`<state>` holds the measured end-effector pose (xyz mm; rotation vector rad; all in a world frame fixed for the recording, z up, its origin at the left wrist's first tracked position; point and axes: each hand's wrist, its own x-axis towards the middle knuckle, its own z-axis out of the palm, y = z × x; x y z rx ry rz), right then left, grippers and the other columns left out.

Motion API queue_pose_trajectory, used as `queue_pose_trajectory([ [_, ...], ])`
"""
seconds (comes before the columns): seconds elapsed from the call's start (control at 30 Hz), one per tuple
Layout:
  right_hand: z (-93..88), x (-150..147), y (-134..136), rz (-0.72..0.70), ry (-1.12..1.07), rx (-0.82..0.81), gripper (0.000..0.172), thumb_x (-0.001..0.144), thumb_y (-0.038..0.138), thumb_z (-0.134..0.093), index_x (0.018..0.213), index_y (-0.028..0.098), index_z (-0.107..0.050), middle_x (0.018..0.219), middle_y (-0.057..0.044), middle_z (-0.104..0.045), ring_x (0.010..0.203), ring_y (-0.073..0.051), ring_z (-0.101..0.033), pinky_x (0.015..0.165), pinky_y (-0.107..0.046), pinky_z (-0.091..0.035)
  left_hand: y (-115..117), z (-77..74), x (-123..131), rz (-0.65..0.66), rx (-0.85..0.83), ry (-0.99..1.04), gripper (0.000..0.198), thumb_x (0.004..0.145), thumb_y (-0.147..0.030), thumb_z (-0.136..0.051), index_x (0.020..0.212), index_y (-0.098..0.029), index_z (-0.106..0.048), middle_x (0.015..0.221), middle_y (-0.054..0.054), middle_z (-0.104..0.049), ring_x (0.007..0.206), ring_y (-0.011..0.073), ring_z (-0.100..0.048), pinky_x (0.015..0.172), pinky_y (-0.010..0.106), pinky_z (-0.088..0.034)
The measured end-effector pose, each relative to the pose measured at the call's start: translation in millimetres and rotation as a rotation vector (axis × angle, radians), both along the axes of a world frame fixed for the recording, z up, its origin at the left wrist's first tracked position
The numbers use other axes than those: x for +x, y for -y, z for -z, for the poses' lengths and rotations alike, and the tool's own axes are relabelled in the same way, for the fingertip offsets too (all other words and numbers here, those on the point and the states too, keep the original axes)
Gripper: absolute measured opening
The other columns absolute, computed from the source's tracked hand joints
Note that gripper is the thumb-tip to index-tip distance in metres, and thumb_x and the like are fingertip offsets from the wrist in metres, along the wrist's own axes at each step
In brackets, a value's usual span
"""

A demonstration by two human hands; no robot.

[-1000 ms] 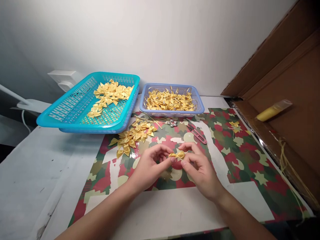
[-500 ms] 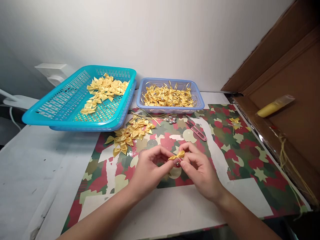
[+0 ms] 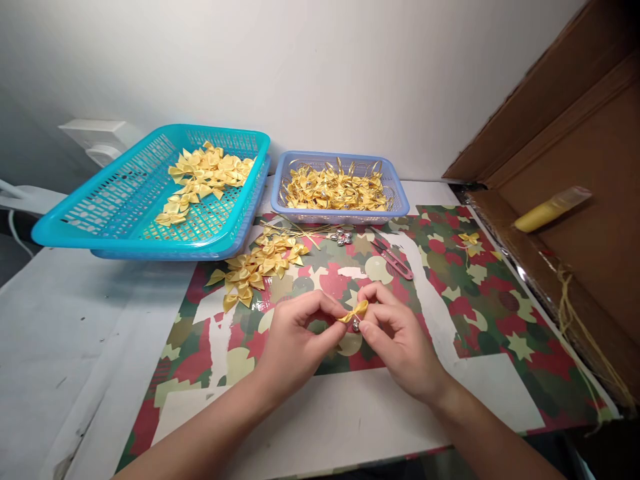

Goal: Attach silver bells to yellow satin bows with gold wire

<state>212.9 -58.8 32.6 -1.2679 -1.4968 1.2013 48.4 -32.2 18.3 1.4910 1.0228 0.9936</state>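
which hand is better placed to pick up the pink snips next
Probably the right hand: the pink snips lie just beyond it, on its side. The left hand is farther away; both are at the yellow bow.

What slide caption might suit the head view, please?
Left hand and right hand hold a yellow bow above a patterned sheet.

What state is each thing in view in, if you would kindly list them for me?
Yellow bow: tilted, held
Left hand: pinching bow
Right hand: holding bow
Turquoise basket: partly filled
Lavender basket: well filled
Loose bows: piled
Silver bells: clustered
Gold cords: loose, crossing
Pink snips: lying flat, unheld
Patterned sheet: torn
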Motion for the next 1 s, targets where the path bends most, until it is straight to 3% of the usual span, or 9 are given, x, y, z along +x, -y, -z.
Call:
queue_pose_trajectory([
  [0.33, 1.6, -2, 1, 0.027, 0.037, 0.054, 0.031, 0.088, 0.019, -0.047, 0.058, 0.018, -0.038, 0.085, -0.002, -0.040, 0.076, -0.014, -0.045, 0.065, -0.026, -0.040, 1, -0.5, -3, -0.024, 0.232, -0.095, 0.019, 0.071, 0.001, -0.064, 0.072, -0.019, -0.065, 0.073, 0.000, -0.070, 0.066, 0.0132, -0.065, 0.061, 0.023, -0.051],
  [0.5, 2.5, -5, 2, 0.045, 0.046, 0.103, 0.030, 0.088, 0.017, -0.047, 0.059, 0.019, -0.039, 0.083, -0.001, -0.040, 0.078, -0.014, -0.046, 0.066, -0.026, -0.041, 2, 0.7, -4, -0.046, 0.429, -0.137, 0.019, 0.071, -0.001, -0.067, 0.073, -0.019, -0.064, 0.074, 0.001, -0.071, 0.067, 0.0129, -0.067, 0.061, 0.021, -0.053],
  [0.63, 3.4, -8, 5, 0.059, 0.063, 0.142, 0.027, 0.088, 0.016, -0.047, 0.061, 0.018, -0.043, 0.082, -0.002, -0.040, 0.077, -0.014, -0.046, 0.066, -0.027, -0.041, 2, 0.2, -3, -0.064, 0.492, -0.149, 0.017, 0.071, -0.002, -0.068, 0.072, -0.019, -0.063, 0.074, 0.002, -0.072, 0.066, 0.0134, -0.067, 0.059, 0.021, -0.053],
  [0.8, 5.2, -10, 8, 0.066, 0.101, 0.206, 0.025, 0.087, 0.015, -0.047, 0.063, 0.019, -0.050, 0.079, -0.002, -0.040, 0.076, -0.015, -0.046, 0.064, -0.028, -0.041, 4, -2.0, -2, -0.082, 0.448, -0.107, 0.015, 0.071, -0.005, -0.068, 0.070, -0.019, -0.065, 0.073, 0.002, -0.073, 0.064, 0.0146, -0.068, 0.058, 0.023, -0.054],
  [1.0, 6.2, -11, 8, 0.089, 0.109, 0.275, 0.023, 0.086, 0.015, -0.048, 0.063, 0.019, -0.050, 0.078, -0.002, -0.042, 0.075, -0.016, -0.047, 0.063, -0.029, -0.041, 7, -3.3, 2, -0.079, 0.070, 0.077, 0.014, 0.072, -0.006, -0.066, 0.065, -0.018, -0.065, 0.070, 0.003, -0.070, 0.064, 0.0164, -0.067, 0.060, 0.027, -0.056],
])
